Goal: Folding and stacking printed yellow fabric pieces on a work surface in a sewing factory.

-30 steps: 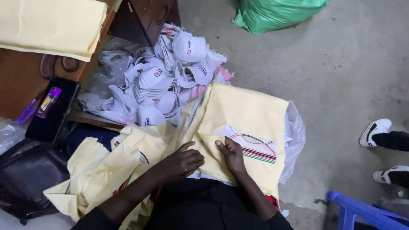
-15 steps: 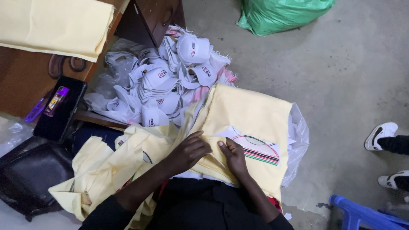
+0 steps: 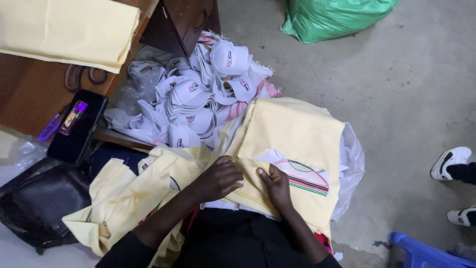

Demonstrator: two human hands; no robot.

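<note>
Seen from the head camera, looking down over the lap; a pale yellow garment [image 3: 292,134] lies spread across the person's knees and over a stack wrapped in clear plastic [image 3: 353,164]; a white printed patch [image 3: 300,173] with red, green and black lines sits on the cloth just right of the hands; left hand [image 3: 218,178] rests on the yellow fabric with fingers curled inward, knuckles up, bunching a fold under the fingertips; grip looks loose, partly closed, cloth gathered beneath rather than lifted; right hand [image 3: 276,186] lies flat-ish on the same garment beside the patch, fingers extended and pressed down, thumb toward the left hand; whether it pinches any cloth underneath cannot be told; the two hands are near each other, not touching; more yellow garments [image 3: 119,198] are heaped loosely at the person's left side, spilling toward a black bag [image 3: 39,203]; beyond the lap a pile of white caps [image 3: 198,99] lies on the floor in loose plastic; a folded yellow cloth [image 3: 69,30] rests on a brown wooden desk [image 3: 29,94], with a dark phone [image 3: 77,129] and a purple lighter [image 3: 73,116] near its edge; a green sack [image 3: 337,17] sits on the grey concrete floor [image 3: 406,89]; another person's white shoes [image 3: 451,161] at the right edge; corner of a blue plastic chair [image 3: 426,253] bottom right.
</note>
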